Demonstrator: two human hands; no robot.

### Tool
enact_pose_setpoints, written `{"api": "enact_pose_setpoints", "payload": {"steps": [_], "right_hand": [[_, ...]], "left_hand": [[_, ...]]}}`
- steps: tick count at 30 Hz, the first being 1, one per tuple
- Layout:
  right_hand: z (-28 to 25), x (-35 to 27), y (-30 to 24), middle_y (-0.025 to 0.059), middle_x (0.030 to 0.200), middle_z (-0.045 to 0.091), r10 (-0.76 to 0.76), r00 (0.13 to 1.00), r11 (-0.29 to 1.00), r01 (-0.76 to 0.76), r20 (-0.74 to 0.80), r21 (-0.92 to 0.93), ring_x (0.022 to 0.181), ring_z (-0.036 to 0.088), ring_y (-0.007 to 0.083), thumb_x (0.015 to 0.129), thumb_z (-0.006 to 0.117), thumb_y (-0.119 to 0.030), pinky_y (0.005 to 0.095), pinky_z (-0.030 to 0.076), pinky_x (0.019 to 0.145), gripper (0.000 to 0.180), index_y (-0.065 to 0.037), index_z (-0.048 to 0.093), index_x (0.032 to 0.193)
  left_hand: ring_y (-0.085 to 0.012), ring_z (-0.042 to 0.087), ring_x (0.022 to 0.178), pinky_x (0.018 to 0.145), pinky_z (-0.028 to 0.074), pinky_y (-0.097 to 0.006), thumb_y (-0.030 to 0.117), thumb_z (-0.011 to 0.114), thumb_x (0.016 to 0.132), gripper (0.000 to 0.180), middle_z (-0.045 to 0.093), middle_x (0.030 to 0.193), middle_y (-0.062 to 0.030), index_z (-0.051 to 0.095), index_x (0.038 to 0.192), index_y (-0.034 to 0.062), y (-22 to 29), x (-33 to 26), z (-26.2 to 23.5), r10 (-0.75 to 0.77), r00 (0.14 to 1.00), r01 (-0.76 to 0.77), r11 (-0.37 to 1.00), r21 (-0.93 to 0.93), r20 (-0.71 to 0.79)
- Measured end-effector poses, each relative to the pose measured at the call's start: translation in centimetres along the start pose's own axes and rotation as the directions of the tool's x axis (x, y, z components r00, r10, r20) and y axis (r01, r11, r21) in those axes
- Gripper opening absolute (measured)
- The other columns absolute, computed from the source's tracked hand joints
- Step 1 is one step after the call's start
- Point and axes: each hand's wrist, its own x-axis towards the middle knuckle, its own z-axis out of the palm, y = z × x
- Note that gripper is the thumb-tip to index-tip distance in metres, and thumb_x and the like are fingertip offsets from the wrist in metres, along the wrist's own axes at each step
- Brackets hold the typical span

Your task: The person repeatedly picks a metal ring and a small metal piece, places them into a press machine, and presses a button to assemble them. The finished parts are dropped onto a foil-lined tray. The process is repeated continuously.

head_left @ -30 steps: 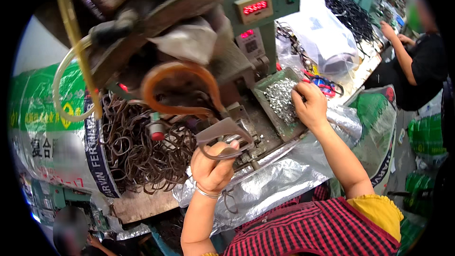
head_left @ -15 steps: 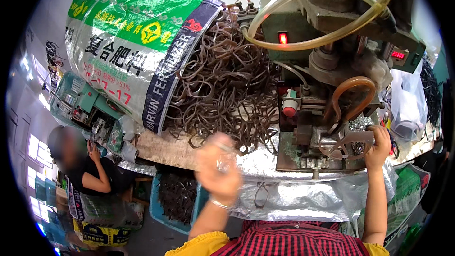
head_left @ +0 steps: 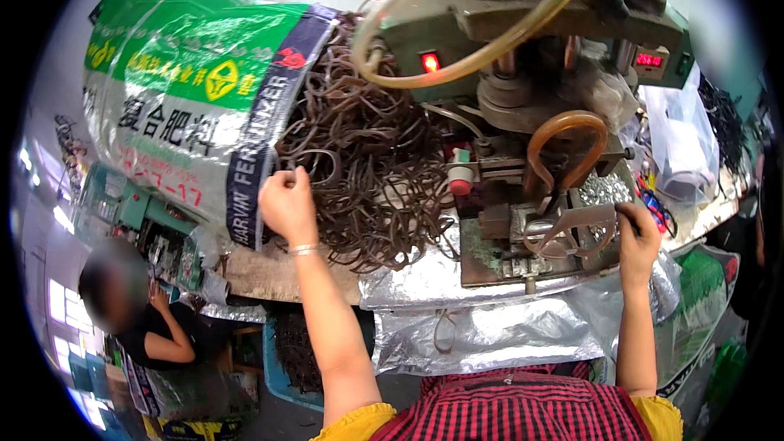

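Observation:
My left hand [head_left: 287,206] is closed at the left side of a heap of brown straps [head_left: 371,147], beside the edge of a printed woven sack [head_left: 188,106]. Its fingers hide whatever is between them; a curved strap lies just past the fingertips. My right hand [head_left: 639,237] is closed on the right end of a brown looped strap [head_left: 600,216], which lies across the tooling of a bench press [head_left: 510,233]. The thumb and fingers pinch it, and the loop hangs in front of the metal blocks.
An orange-brown curved tube [head_left: 572,118] arches over the tooling. Left of it is a red push button [head_left: 460,186]. Metal scraps [head_left: 606,190] lie behind my right hand. Below the bench stands a blue bin [head_left: 278,371]. Another person [head_left: 155,335] sits at the left.
My left hand has moved left and farther away, from the bench's front edge to the strap heap. My right hand stays at the press with the strap. The whole view has shifted.

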Motion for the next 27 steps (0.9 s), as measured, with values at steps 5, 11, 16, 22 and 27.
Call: {"api": "enact_pose_setpoints", "payload": {"steps": [5,11,16,22,27], "right_hand": [[-4.6,-2.8,-0.9,0.0093,0.093,0.07,0.109,0.994,0.994,-0.108,0.021,-0.035,0.088,0.066,0.019,0.083,0.065,0.004,0.0297,0.05,0.081,0.015,0.001,0.072,0.096],[1.6,2.8,-8.9,0.0116,0.091,0.071,-0.335,0.936,0.909,0.29,0.11,0.3,0.085,0.067,0.0286,0.079,0.067,0.001,0.0374,0.052,0.078,0.018,-0.003,0.072,0.096],[4.9,0.5,-10.5,0.0104,0.108,0.067,0.112,0.964,0.718,-0.247,0.241,0.651,0.1,0.066,0.0168,0.083,0.069,0.0,0.0285,0.051,0.089,0.033,0.004,0.061,0.114],[5.0,1.5,-10.8,0.0102,0.11,0.065,0.13,0.914,0.541,-0.39,0.385,0.745,0.101,0.063,0.0122,0.084,0.068,0.003,0.0264,0.049,0.09,0.048,0.005,0.052,0.128],[4.9,0.9,-13.6,0.0098,0.114,0.063,0.185,0.892,0.402,-0.452,0.413,0.796,0.101,0.062,0.0116,0.084,0.068,0.003,0.0257,0.048,0.092,0.05,0.004,0.05,0.131]], "left_hand": [[-0.018,0.059,0.07,0.067,0.046,-0.031,0.007,0.076,0.081,0.014,0.064,0.074,-0.0079,0.065,0.079,-0.001,5.7,-4.1,-3.0,0.376,0.916,-0.277,0.846,-0.455,0.142],[-0.0092,0.061,0.089,0.08,0.048,-0.021,0.004,0.065,0.092,0.026,0.071,0.104,-0.0073,0.068,0.116,-0.0051,6.8,-10.3,1.3,0.171,0.903,0.219,0.604,-0.766,0.394],[-0.0099,0.06,0.078,0.068,0.048,-0.023,0.006,0.058,0.098,0.03,0.068,0.098,-0.0083,0.061,0.127,-0.0021,8.2,-16.0,0.8,-0.07,0.915,0.389,0.413,-0.824,0.397],[-0.0203,0.063,0.075,0.069,0.053,-0.029,-0.004,0.053,0.096,0.027,0.067,0.092,-0.0164,0.063,0.12,0.0042,12.9,-12.9,-4.9,0.385,0.912,-0.128,-0.062,-0.99,-0.142],[-0.0223,0.066,0.085,0.08,0.055,-0.033,-0.002,0.056,0.096,0.029,0.068,0.103,-0.0203,0.06,0.124,0.0003,14.8,-11.3,-2.2,0.339,0.884,-0.413,0.246,-0.877,-0.321]]}}
